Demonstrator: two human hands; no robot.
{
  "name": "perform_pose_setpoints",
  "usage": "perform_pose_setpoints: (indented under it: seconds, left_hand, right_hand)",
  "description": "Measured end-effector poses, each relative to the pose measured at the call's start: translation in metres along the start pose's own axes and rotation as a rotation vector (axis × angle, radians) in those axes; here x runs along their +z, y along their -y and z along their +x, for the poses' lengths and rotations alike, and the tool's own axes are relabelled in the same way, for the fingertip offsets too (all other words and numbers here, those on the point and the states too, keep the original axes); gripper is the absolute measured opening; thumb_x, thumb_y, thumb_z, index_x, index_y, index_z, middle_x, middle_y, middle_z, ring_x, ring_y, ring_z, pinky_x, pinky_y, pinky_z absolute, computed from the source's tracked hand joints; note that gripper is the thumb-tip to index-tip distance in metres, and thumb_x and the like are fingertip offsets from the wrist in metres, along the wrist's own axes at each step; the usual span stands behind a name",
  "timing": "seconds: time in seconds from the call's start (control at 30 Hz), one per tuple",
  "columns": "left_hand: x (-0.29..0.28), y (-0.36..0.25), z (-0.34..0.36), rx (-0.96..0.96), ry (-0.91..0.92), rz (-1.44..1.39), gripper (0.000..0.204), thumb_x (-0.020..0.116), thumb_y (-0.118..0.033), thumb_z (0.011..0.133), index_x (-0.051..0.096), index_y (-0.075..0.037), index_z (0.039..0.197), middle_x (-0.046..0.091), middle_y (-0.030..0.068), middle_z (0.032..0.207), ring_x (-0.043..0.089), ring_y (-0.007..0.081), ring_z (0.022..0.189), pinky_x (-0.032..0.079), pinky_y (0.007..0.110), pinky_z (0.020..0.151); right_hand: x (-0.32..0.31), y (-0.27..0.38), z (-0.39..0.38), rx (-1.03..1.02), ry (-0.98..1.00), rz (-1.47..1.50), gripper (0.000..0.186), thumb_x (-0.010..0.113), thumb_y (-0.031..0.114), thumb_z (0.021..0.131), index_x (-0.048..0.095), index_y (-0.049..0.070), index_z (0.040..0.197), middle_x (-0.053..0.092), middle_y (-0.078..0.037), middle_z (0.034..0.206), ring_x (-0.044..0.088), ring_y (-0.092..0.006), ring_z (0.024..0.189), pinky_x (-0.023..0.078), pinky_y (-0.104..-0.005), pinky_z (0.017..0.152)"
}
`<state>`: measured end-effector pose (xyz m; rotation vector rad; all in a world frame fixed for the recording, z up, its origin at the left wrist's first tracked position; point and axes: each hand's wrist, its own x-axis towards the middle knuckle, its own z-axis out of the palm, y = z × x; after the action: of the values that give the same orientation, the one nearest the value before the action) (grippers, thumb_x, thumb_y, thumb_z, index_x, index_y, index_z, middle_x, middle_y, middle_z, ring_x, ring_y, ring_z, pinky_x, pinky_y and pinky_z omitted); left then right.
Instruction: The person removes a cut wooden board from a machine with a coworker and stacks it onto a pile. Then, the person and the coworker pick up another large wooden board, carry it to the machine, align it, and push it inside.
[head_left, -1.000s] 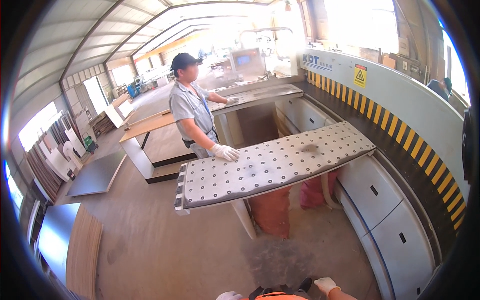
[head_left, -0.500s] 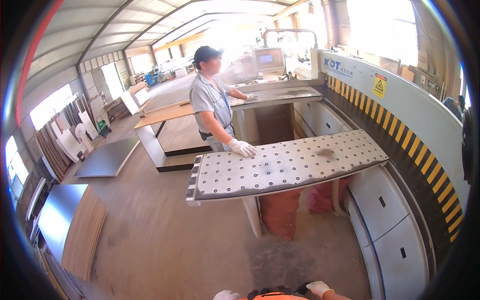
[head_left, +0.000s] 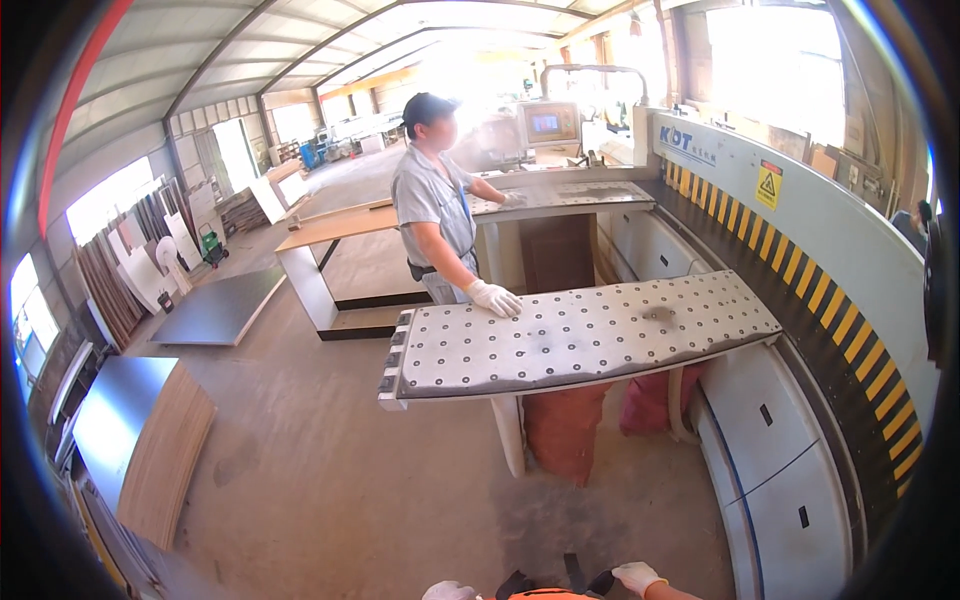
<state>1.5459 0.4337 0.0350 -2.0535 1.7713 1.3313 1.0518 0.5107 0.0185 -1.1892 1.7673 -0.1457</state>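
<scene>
Both my hands wear white gloves and sit at the bottom edge, close to my body. My left hand (head_left: 447, 591) is only partly in view, and what it holds cannot be seen. My right hand (head_left: 636, 577) rests against an orange garment with black straps (head_left: 545, 590); nothing shows in its grip. A grey perforated machine table (head_left: 590, 335) stands ahead of me. A co-worker (head_left: 435, 215) in a grey shirt and dark cap stands behind it, with one gloved hand (head_left: 496, 298) on its far edge and the other on a further table (head_left: 560, 197).
A large panel saw with yellow-black hazard stripes (head_left: 800, 290) runs along the right. Two red sacks (head_left: 565, 430) stand under the table. Wooden boards (head_left: 165, 450) lie stacked at the left, a dark panel (head_left: 220, 310) lies on the concrete floor, and more boards lean on the left wall.
The view has shifted, so the table and co-worker sit more to the right and closer. My hands stay low at the bottom edge. The co-worker's hand stays on the table.
</scene>
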Motion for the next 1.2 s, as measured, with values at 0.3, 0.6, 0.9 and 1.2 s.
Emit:
perform_pose_setpoints:
  seconds: [0.3,0.6,0.9,1.2]
  left_hand:
    - [0.038,0.062,0.043,0.42,-0.039,0.172,0.027,0.064,-0.036,0.094,0.078,-0.019,0.11,0.074,0.0198,0.108,0.071,0.043,0.108,0.056,0.055,0.092]
    - [0.041,0.071,0.037,0.375,-0.059,0.224,0.024,0.068,-0.033,0.087,0.081,-0.021,0.103,0.077,0.0183,0.103,0.074,0.0404,0.102,0.058,0.054,0.089]
    - [0.021,0.031,-0.002,0.119,-0.045,0.02,0.042,0.062,-0.047,0.096,0.083,-0.011,0.099,0.078,0.0229,0.106,0.072,0.0468,0.105,0.055,0.057,0.09]
    - [0.025,0.039,-0.004,0.14,-0.002,-0.009,0.047,0.06,-0.053,0.097,0.082,-0.011,0.101,0.077,0.023,0.111,0.07,0.0464,0.11,0.053,0.058,0.095]
  right_hand:
    - [0.017,-0.017,0.016,-0.094,0.067,0.034,0.047,0.054,0.042,0.107,0.077,0.004,0.125,0.072,-0.021,0.135,0.062,-0.0421,0.13,0.048,-0.0496,0.112]
    - [0.022,-0.021,0.026,-0.092,0.03,0.026,0.047,0.052,0.041,0.108,0.077,0.004,0.124,0.072,-0.021,0.136,0.063,-0.0409,0.131,0.047,-0.0491,0.113]
    - [0.02,-0.01,0.009,-0.086,0.035,0.036,0.046,0.055,0.041,0.107,0.078,0.004,0.122,0.073,-0.021,0.133,0.064,-0.0406,0.13,0.048,-0.0491,0.111]
    - [0.011,0.003,0.003,-0.048,0.092,0.106,0.047,0.056,0.04,0.106,0.077,0.003,0.125,0.072,-0.022,0.136,0.062,-0.0398,0.133,0.048,-0.0479,0.112]
